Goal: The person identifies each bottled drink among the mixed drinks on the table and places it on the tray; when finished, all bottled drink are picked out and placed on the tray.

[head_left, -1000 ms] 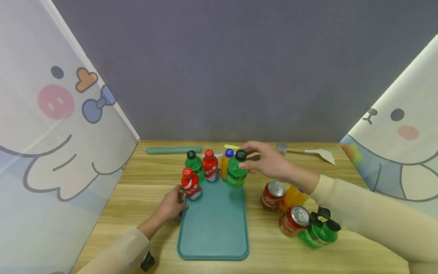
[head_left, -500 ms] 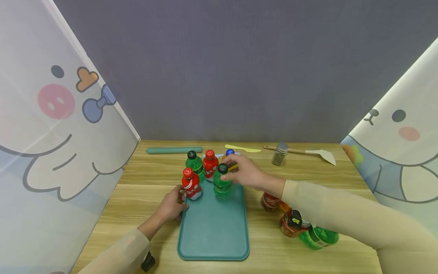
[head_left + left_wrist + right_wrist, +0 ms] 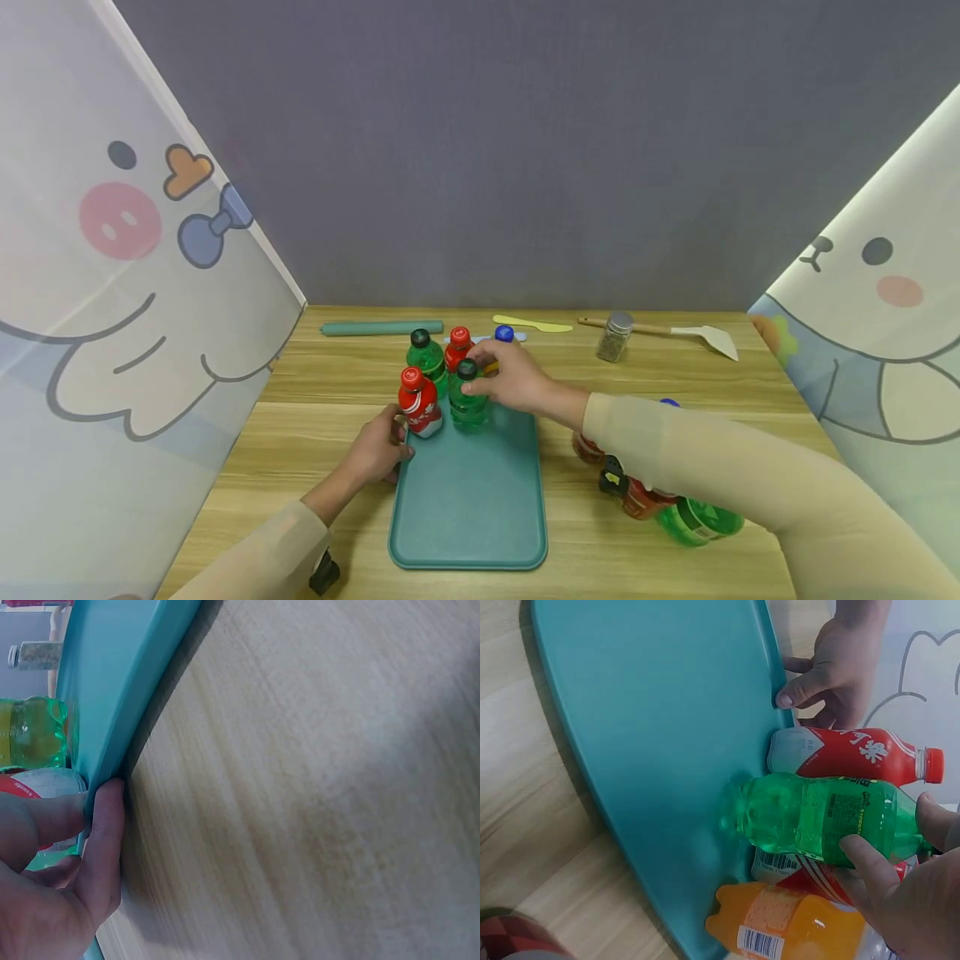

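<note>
A teal tray [image 3: 468,508] lies on the wooden table. My right hand [image 3: 482,385] grips a green bottle with a black cap [image 3: 468,398] near its top; the bottle stands upright on the tray beside a red bottle [image 3: 420,404]. Behind them stand another green bottle [image 3: 427,354], a second red bottle [image 3: 458,346] and an orange bottle with a blue cap [image 3: 503,335]. My left hand [image 3: 382,446] holds the tray's left edge. In the right wrist view my fingers [image 3: 870,862] wrap the green bottle [image 3: 817,817]. The left wrist view shows my thumb [image 3: 105,825] on the tray rim [image 3: 112,712].
Right of the tray lie red cans [image 3: 637,500] and a green bottle [image 3: 701,521], partly hidden by my right arm. Along the back edge are a rolled teal mat [image 3: 382,328], a yellow knife [image 3: 532,323], a spice jar [image 3: 615,336] and a spatula [image 3: 701,336]. Printed curtains flank both sides.
My right hand carried the green bottle from the tray's far right corner leftward and down beside the front red bottle. My left hand stayed on the tray edge.
</note>
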The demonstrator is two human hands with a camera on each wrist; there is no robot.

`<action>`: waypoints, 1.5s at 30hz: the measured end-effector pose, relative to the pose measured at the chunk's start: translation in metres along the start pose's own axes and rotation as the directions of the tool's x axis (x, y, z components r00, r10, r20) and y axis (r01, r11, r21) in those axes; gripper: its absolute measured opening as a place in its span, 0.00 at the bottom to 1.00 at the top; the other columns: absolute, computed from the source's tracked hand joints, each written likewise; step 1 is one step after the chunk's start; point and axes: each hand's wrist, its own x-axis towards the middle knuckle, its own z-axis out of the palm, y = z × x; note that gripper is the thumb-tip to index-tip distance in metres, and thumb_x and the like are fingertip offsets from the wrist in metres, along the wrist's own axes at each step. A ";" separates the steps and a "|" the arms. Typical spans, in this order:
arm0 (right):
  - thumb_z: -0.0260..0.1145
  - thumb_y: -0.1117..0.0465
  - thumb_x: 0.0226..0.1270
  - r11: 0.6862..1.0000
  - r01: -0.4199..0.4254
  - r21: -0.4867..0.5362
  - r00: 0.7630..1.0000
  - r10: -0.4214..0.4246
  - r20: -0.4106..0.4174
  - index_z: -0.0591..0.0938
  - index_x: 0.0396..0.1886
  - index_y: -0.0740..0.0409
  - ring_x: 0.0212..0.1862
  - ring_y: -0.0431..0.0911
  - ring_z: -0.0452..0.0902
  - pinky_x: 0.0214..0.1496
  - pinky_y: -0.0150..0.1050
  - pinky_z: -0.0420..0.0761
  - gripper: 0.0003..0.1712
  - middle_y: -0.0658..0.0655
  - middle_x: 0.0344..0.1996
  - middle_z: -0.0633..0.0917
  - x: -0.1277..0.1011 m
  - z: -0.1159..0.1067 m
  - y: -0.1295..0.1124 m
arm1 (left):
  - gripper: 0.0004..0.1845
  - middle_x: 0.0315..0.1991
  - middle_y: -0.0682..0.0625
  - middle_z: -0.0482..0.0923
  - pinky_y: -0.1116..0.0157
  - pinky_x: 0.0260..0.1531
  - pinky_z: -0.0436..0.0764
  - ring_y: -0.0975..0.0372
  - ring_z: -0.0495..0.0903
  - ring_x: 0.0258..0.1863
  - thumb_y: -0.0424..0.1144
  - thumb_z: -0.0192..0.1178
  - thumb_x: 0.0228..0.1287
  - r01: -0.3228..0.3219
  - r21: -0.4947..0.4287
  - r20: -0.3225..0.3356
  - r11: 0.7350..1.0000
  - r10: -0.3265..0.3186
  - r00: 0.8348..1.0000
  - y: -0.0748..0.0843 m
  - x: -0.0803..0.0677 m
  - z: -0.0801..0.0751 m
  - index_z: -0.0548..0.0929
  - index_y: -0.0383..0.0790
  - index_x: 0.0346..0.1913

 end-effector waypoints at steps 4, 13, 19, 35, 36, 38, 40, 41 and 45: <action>0.78 0.63 0.60 1.000 0.014 -0.007 1.000 -0.015 -0.006 0.82 0.56 0.56 0.44 0.48 0.81 0.35 0.37 0.88 0.24 0.58 0.52 0.82 0.001 0.006 -0.001 | 0.33 0.40 0.42 0.71 0.58 0.14 0.86 0.55 0.79 0.30 0.18 0.65 0.57 0.001 0.003 0.000 1.000 -0.001 1.000 0.001 0.000 0.000 0.69 0.33 0.66; 0.78 0.62 0.62 0.999 0.037 -0.028 0.999 -0.036 0.007 0.81 0.56 0.56 0.41 0.52 0.81 0.33 0.36 0.87 0.23 0.58 0.50 0.82 0.002 0.014 0.000 | 0.32 0.39 0.42 0.71 0.58 0.13 0.85 0.56 0.78 0.28 0.18 0.65 0.56 -0.012 0.000 0.003 1.000 0.012 1.000 0.004 0.000 0.000 0.70 0.33 0.64; 0.77 0.59 0.63 0.996 0.049 -0.072 0.999 -0.048 0.013 0.81 0.58 0.55 0.49 0.53 0.81 0.43 0.39 0.88 0.24 0.56 0.52 0.83 0.001 0.015 0.001 | 0.32 0.39 0.42 0.71 0.57 0.12 0.85 0.55 0.79 0.28 0.17 0.65 0.55 -0.017 -0.009 -0.005 1.000 0.017 1.000 0.005 0.000 -0.002 0.70 0.32 0.64; 0.77 0.54 0.63 0.980 0.069 -0.184 0.982 -0.035 0.185 0.73 0.72 0.58 0.67 0.56 0.74 0.70 0.51 0.78 0.40 0.56 0.66 0.79 -0.006 0.001 0.003 | 0.32 0.38 0.43 0.71 0.57 0.12 0.84 0.55 0.78 0.28 0.18 0.66 0.55 -0.007 0.000 -0.011 1.000 0.007 1.000 0.000 0.000 0.000 0.70 0.34 0.64; 0.77 0.55 0.63 0.981 0.069 -0.179 0.979 -0.033 0.200 0.72 0.73 0.58 0.68 0.56 0.74 0.71 0.52 0.77 0.41 0.56 0.67 0.78 -0.006 0.000 0.003 | 0.32 0.38 0.43 0.71 0.57 0.12 0.84 0.55 0.78 0.28 0.18 0.66 0.55 -0.008 0.001 -0.010 1.000 0.008 1.000 0.000 0.001 0.000 0.70 0.34 0.64; 0.77 0.56 0.63 0.984 0.066 -0.166 0.974 -0.027 0.225 0.71 0.74 0.58 0.68 0.56 0.74 0.71 0.52 0.77 0.41 0.56 0.68 0.77 -0.008 -0.004 0.002 | 0.32 0.39 0.43 0.71 0.57 0.12 0.85 0.55 0.78 0.29 0.18 0.66 0.55 -0.002 0.000 -0.008 1.000 0.002 1.000 0.000 0.001 0.001 0.70 0.34 0.64; 0.77 0.57 0.63 0.989 0.057 -0.135 0.970 -0.023 0.244 0.72 0.73 0.57 0.69 0.58 0.74 0.72 0.53 0.76 0.40 0.56 0.68 0.77 -0.009 -0.007 0.002 | 0.33 0.39 0.43 0.71 0.57 0.13 0.85 0.55 0.78 0.29 0.18 0.66 0.56 -0.003 0.003 -0.006 1.000 0.003 1.000 0.000 0.001 0.001 0.70 0.34 0.65; 0.77 0.58 0.63 0.992 0.052 -0.116 0.968 -0.021 0.252 0.72 0.73 0.58 0.69 0.59 0.73 0.72 0.53 0.76 0.40 0.56 0.68 0.77 -0.010 -0.008 0.002 | 0.33 0.39 0.43 0.71 0.57 0.13 0.85 0.55 0.78 0.29 0.18 0.65 0.56 -0.001 0.000 -0.006 1.000 0.001 1.000 0.000 0.001 0.001 0.70 0.34 0.65; 0.77 0.59 0.63 0.999 0.026 -0.043 0.961 -0.013 0.276 0.73 0.72 0.59 0.70 0.63 0.72 0.71 0.52 0.78 0.38 0.59 0.69 0.76 -0.013 -0.015 0.001 | 0.33 0.39 0.43 0.71 0.57 0.12 0.85 0.55 0.78 0.29 0.18 0.65 0.56 -0.003 -0.001 -0.007 1.000 0.003 1.000 -0.001 0.002 0.002 0.70 0.34 0.65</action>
